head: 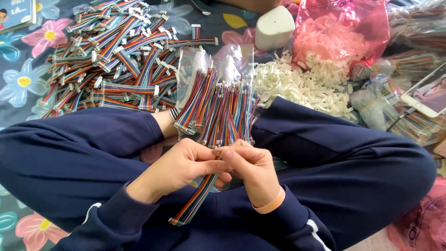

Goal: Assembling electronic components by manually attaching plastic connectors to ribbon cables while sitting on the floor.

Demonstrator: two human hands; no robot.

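Hands: two; left hand (179, 168) and right hand (251, 172) both pinched shut on one rainbow ribbon cable (197, 197) over the lap
Piles: one finished cable heap (116, 56); one white connector heap (302, 86)
Phone: one (429, 93)

I see left hand (179, 165) and right hand (248, 167) meeting over crossed legs, fingertips pinching upper end of rainbow ribbon cable (195, 200). Cable hangs down-left across lap. Cable bundle (218, 109) just beyond hands; finished pile (116, 56) far left; white connectors (302, 86) right.
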